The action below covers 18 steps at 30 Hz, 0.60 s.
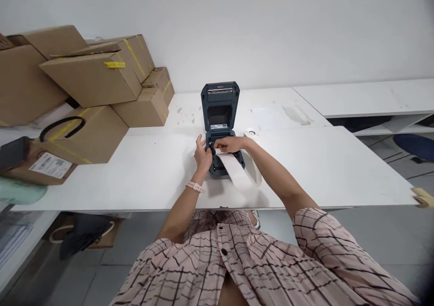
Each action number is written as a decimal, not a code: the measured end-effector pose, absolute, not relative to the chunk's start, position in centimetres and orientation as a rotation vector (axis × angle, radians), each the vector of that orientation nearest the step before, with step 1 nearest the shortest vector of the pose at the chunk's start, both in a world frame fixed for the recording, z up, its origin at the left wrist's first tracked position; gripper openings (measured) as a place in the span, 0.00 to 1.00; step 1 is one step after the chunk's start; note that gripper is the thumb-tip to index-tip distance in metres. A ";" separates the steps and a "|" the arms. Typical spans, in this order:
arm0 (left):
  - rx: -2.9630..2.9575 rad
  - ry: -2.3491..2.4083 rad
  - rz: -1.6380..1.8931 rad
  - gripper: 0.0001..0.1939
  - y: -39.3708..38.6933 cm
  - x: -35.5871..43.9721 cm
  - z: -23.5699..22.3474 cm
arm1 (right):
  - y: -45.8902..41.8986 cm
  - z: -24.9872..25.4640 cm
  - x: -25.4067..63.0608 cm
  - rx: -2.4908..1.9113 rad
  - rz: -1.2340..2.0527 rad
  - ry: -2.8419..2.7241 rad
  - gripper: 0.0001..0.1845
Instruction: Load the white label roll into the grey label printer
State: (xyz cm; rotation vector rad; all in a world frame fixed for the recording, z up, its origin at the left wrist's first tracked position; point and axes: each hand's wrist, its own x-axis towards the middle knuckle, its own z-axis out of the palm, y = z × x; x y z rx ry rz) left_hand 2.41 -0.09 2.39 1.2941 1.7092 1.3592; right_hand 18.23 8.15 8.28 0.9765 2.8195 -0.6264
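A dark label printer (pixel 221 107) stands on the white table with its lid raised and tilted back. My right hand (pixel 228 144) reaches over its open bay, fingers closed around a small roll of white labels (pixel 222 152). From the roll a long white label strip (pixel 237 172) hangs over the printer's front and curls on the tabletop to the right. My left hand (pixel 203 154) lies along the printer's left side, fingers apart, with the thumb at the bay's edge. The inside of the bay is partly hidden by both hands.
Cardboard boxes (pixel 91 77) are piled on the table's left side. A black strap (pixel 63 127) arches over a lower box. A small white roll (pixel 251 133) lies behind the printer's right side. A second white table (pixel 369 98) adjoins at right, near a blue stool (pixel 415 147).
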 end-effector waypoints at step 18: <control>1.244 1.661 1.443 0.39 0.5 2.1 0.7 | 0.7 2.6 42.7 1.882 -1.991 2.875 0.24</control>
